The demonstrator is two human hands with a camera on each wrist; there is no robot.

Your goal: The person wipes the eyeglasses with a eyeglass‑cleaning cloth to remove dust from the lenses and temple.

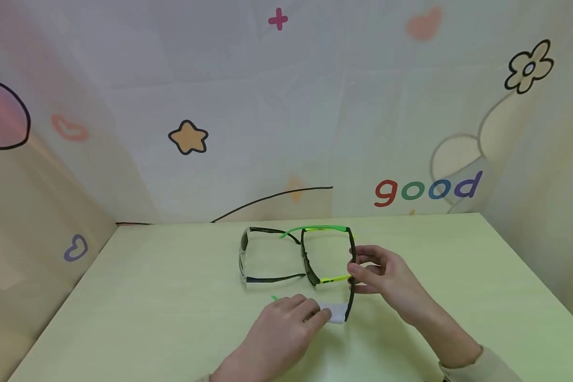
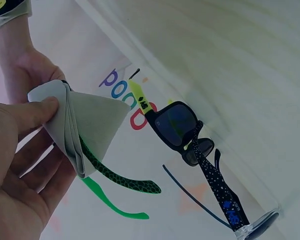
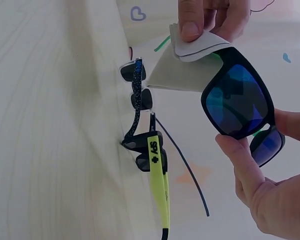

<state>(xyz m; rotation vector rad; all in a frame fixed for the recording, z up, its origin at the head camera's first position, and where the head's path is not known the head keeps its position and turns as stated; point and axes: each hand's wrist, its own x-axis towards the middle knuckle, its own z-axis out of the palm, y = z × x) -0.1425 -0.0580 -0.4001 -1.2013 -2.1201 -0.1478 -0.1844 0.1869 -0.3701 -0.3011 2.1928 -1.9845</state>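
My right hand (image 1: 401, 284) grips a pair of black-framed sunglasses (image 3: 237, 100) by the front, fingers and thumb near the bridge. Its blue-green lenses show in the right wrist view, and its green temples (image 2: 115, 202) extend away, one with a dark pattern. My left hand (image 1: 286, 329) pinches a pale grey cloth (image 2: 102, 122) folded over one temple close to the hinge. That part of the temple is hidden under the cloth. Both hands are above the table, with the sunglasses held between them.
Behind the held pair, sunglasses with yellow temples (image 3: 159, 190) stand on the pale table (image 1: 148, 318). To their left are clear-framed sunglasses (image 1: 242, 260) with dark speckled temples. A printed curtain (image 1: 267, 106) hangs along the table's back and sides.
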